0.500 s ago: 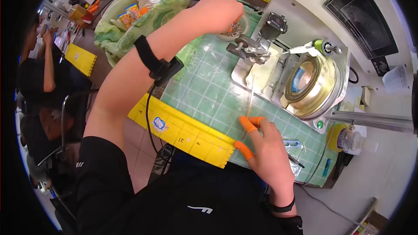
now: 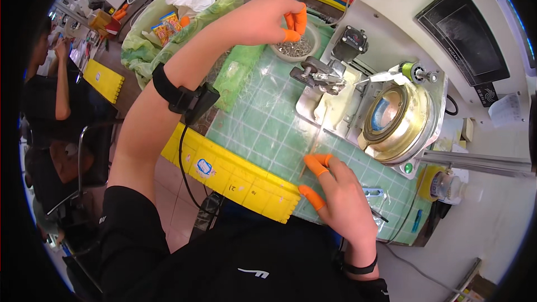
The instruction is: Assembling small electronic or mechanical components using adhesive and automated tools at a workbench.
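Orange finger cots cover several fingertips of both hands. Over a small round bowl (image 2: 312, 55) of tiny metal pieces (image 2: 293, 49), my left hand (image 2: 271, 18) is closed in a pinch; whatever lies between thumb and finger is too small to make out. My right hand (image 2: 347, 201) rests low over the green gridded mat, thumb and index finger apart. Beside its index fingertip lies a thin pale strand (image 2: 314, 144), running up to a cream-coloured plate (image 2: 330, 106) on the machine. A metal clamp-like mechanism (image 2: 321, 75) stands above that plate.
A brass-coloured round drum (image 2: 391, 117) belongs to the white machine on the right. A yellow ruler-like strip (image 2: 235, 178) edges the mat (image 2: 257, 128). At upper left sits a green plastic-lined container (image 2: 140, 39). Another person (image 2: 50, 89) sits far left; a tape roll (image 2: 429, 183) stands at right.
My left hand has drawn up and left from inside the bowl, baring more of the metal pieces. My right hand has barely shifted, its fingers still apart.
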`<state>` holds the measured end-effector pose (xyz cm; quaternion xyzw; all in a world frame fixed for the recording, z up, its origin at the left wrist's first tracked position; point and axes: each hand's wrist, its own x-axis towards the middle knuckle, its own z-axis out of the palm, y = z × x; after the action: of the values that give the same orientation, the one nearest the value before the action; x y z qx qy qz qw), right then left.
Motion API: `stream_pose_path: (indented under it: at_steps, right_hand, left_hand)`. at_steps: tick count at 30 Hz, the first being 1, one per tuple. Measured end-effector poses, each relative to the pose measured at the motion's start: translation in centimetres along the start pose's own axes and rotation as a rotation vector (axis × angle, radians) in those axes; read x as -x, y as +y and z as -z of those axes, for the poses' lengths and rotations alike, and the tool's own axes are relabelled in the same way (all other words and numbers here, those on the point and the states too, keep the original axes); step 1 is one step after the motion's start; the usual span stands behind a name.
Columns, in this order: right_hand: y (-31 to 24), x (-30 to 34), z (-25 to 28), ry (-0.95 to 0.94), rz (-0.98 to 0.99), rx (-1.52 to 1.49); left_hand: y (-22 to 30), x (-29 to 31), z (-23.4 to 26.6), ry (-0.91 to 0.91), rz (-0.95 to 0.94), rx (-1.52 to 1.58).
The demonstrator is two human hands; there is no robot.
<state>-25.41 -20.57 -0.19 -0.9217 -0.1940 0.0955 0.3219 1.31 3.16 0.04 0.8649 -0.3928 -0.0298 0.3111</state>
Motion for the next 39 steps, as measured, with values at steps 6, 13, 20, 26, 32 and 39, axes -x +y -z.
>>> stream_pose_path:
  at_steps: [6, 13, 20, 26, 32, 39]
  right_hand:
    - [0.0, 0.8, 0.4, 0.051, 0.052, -0.022]
    - [-0.2, 1.0, 0.2, 0.054, 0.115, -0.017]
    - [-0.2, 0.9, 0.5, 0.049, 0.116, -0.033]
    - [-0.1, 1.0, 0.4, 0.064, 0.116, -0.027]
    - [0.7, 0.4, 0.7, 0.075, 0.139, -0.055]
    - [0.9, -0.5, 0.6, 0.158, 0.197, -0.143]
  left_hand:
    - [0.5, 0.4, 0.4, 0.068, 0.097, 0.042]
    - [0.8, 0.4, 0.9, 0.043, 0.243, 0.294]
    - [-0.1, 0.7, 1.3, 0.048, 0.243, 0.328]
    - [-0.9, 1.0, 1.4, 0.032, 0.266, 0.301]
    - [0.3, 2.1, 1.9, 0.057, 0.191, 0.335]
    - [0.0, 3.8, 4.4, -0.147, 0.116, 0.582]
